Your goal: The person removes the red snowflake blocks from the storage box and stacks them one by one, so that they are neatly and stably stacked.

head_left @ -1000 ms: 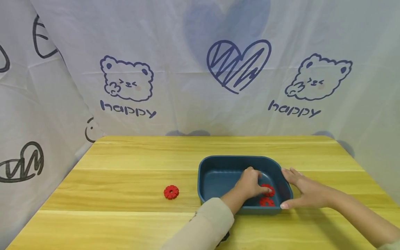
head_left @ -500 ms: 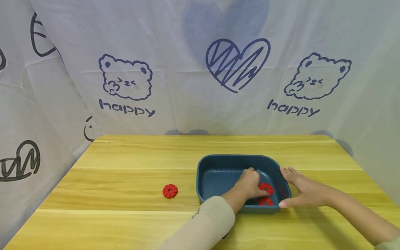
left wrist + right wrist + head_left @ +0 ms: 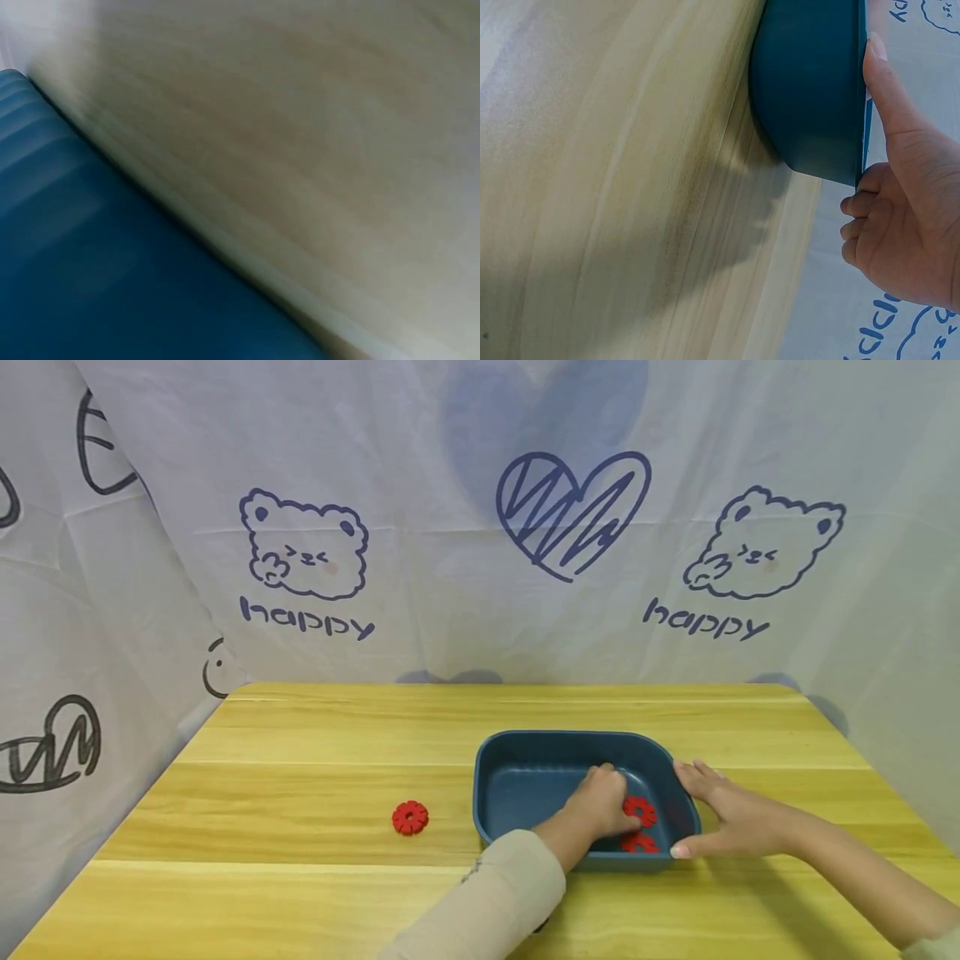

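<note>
A dark blue plastic bin point(image 3: 517, 789) stands on the table. My left hand point(image 3: 596, 802) reaches into it with bent fingers, their tips hidden behind the hand. Its thumb touches a red notched disc point(image 3: 640, 811), and a second red notched disc point(image 3: 640, 842) lies just nearer to me. Whether the left fingers pinch a disc cannot be made out. At the bin's right end, my right hand point(image 3: 738, 814) grips the rim, its thumb on the near side and its fingers on the far side. The right wrist view shows this hand point(image 3: 922, 202) against the bin wall point(image 3: 810, 97).
Another red notched disc point(image 3: 410, 817) lies on the wooden table point(image 3: 300, 893), left of the bin. White cloth point(image 3: 442, 610) printed with bears and a heart hangs behind the table. The left wrist view holds the bin's blue outer wall point(image 3: 90, 247) and the tabletop point(image 3: 300, 150).
Inside the bin, the left thumb has shifted slightly left and down, showing more of the farther red disc. The right hand and the bin stay where they were.
</note>
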### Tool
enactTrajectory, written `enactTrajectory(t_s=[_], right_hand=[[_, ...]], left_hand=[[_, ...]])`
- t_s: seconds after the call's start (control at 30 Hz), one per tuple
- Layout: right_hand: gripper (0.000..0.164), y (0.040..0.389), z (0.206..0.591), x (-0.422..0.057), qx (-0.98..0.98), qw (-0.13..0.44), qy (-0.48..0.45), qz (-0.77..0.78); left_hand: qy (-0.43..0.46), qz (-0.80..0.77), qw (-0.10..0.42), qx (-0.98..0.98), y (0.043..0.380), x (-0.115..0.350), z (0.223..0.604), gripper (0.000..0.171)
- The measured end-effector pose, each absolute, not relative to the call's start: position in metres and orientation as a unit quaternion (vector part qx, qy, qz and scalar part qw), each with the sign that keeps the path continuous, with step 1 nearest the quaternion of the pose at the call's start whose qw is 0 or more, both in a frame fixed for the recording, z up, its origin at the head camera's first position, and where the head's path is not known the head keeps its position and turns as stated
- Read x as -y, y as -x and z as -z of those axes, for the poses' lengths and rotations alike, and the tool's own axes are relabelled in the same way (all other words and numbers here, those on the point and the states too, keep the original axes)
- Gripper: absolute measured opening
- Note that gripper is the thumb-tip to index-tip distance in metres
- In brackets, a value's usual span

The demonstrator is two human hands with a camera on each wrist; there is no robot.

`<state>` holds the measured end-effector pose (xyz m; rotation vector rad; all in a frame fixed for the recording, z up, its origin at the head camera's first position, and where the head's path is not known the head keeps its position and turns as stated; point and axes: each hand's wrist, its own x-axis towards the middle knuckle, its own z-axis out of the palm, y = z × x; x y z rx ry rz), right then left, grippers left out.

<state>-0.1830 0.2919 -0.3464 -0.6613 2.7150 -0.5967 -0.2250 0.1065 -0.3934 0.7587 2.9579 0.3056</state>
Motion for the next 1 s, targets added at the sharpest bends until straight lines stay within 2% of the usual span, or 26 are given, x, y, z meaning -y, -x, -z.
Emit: enactTrajectory(t_s=[0.83, 1.0], right_hand=[[0.106, 0.183, 0.347, -0.291, -0.941, 0.142, 0.232, 0.203], [0.106, 0.183, 0.346, -0.291, -0.942, 0.140, 0.230, 0.201]], left_hand=[[-0.317, -0.064, 0.024, -0.946, 0.221, -0.093, 0.378, 0.035], [-0.340, -0.087, -0.005, -0.937, 0.224, -0.083, 0.377, 0.027]])
